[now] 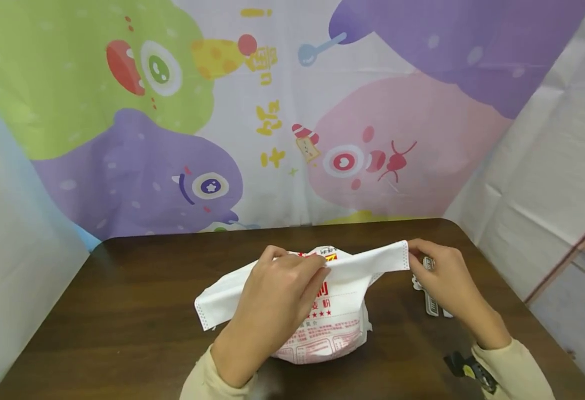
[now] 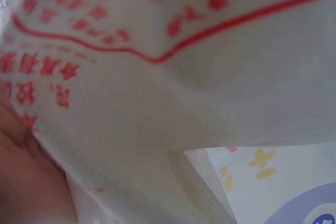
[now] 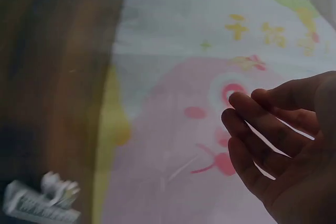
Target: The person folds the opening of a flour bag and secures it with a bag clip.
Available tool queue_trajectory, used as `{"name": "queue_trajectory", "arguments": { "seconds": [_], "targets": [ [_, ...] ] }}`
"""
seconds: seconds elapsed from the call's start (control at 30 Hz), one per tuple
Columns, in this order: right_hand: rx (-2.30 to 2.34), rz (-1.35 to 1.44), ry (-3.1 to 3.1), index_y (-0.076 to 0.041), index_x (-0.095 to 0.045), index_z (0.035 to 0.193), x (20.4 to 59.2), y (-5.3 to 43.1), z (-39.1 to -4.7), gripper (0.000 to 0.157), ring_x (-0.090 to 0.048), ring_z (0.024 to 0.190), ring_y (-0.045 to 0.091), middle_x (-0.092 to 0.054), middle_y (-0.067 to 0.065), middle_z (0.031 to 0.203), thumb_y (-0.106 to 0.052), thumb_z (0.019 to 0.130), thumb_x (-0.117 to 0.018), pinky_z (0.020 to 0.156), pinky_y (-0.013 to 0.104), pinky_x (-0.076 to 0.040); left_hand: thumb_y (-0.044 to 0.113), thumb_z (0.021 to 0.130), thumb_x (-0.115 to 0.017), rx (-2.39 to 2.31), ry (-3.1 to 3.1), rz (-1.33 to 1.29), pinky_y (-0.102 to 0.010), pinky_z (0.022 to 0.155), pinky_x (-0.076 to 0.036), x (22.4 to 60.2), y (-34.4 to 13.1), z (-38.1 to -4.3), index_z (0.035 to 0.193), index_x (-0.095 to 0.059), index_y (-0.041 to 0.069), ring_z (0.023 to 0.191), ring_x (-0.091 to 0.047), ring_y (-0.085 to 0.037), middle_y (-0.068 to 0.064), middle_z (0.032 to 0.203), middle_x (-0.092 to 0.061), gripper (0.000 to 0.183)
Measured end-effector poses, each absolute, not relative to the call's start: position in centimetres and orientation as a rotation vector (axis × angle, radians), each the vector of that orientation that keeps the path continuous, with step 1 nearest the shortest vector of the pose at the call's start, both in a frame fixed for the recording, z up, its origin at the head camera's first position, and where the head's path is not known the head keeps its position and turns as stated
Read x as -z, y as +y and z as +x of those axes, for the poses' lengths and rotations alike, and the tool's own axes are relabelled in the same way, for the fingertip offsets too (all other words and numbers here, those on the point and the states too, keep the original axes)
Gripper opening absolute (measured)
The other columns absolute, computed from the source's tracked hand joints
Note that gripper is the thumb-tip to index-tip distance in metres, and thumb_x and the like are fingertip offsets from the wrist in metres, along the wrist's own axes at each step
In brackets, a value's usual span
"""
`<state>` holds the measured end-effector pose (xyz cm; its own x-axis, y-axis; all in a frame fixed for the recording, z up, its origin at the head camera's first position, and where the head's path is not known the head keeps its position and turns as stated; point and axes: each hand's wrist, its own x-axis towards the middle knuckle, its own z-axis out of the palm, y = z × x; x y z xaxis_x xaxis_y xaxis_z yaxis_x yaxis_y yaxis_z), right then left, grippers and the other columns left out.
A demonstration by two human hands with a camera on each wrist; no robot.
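Note:
A white flour bag (image 1: 322, 328) with red print stands on the table, its top folded into a long flat strip that juts out to both sides. My left hand (image 1: 279, 283) grips the strip near its middle and hides part of the print. Beside the strip's right end is my right hand (image 1: 444, 278), thumb and fingers bent loosely. The right wrist view shows that hand (image 3: 283, 135) with nothing between its fingers. In the left wrist view the bag (image 2: 131, 103) fills most of the picture, with part of the left hand (image 2: 31, 177) at its edge.
A small white and grey flat object (image 1: 429, 291) lies on the dark wooden table (image 1: 122, 311), below the right hand. Behind the table hangs a cloth (image 1: 282, 194) printed with cartoon monsters. White sheeting (image 1: 532, 183) closes off the right side.

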<state>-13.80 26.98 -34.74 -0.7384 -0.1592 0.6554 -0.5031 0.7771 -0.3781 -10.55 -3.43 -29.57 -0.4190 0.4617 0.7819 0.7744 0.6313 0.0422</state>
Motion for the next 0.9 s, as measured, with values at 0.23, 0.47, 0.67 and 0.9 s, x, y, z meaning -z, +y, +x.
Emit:
{"name": "queue_trajectory", "arguments": {
  "seconds": [0.23,0.47,0.67,0.9],
  "targets": [
    [-0.641,0.463,-2.467,-0.012,-0.074,0.095,37.4,29.5,-12.5,0.013,-0.060,0.075,0.004,-0.072,-0.005,0.085,-0.001,0.088,-0.072,0.063,0.022,-0.045,0.014,0.092,-0.071,0.520,-2.102,-0.960,-0.031,0.071,-0.045,29.6,-3.3,-10.5,0.085,-0.068,0.015,0.053,-0.053,-0.006,0.012,0.057,-0.053,0.008],
    [-0.587,0.385,-2.518,-0.016,-0.074,0.097,38.9,32.1,-11.6,0.016,-0.066,0.081,0.006,-0.074,-0.002,0.090,-0.003,0.088,-0.073,0.065,0.030,-0.054,0.014,0.091,-0.072,0.518,-2.099,-0.955,-0.032,0.071,-0.045,29.7,-3.4,-10.6,0.084,-0.068,0.015,0.052,-0.053,-0.007,0.011,0.057,-0.052,0.008],
    [-0.610,0.365,-2.606,-0.008,-0.071,0.101,40.2,34.2,-11.7,0.017,-0.067,0.078,0.008,-0.074,0.004,0.090,-0.003,0.086,-0.075,0.064,0.031,-0.056,0.013,0.091,-0.072,0.510,-2.106,-0.944,-0.032,0.071,-0.045,29.6,-3.5,-10.6,0.086,-0.068,0.014,0.053,-0.056,-0.007,0.010,0.059,-0.057,0.006],
    [-0.621,0.274,-2.688,0.001,-0.066,0.116,42.5,37.5,-11.4,0.034,-0.059,0.109,0.052,-0.064,0.030,0.117,-0.009,0.085,-0.077,0.084,0.062,-0.045,0.012,0.090,-0.073,0.513,-2.112,-0.943,-0.031,0.072,-0.045,29.7,-3.3,-10.5,0.087,-0.069,0.013,0.055,-0.058,-0.006,0.010,0.062,-0.059,0.005]
  ]
}}
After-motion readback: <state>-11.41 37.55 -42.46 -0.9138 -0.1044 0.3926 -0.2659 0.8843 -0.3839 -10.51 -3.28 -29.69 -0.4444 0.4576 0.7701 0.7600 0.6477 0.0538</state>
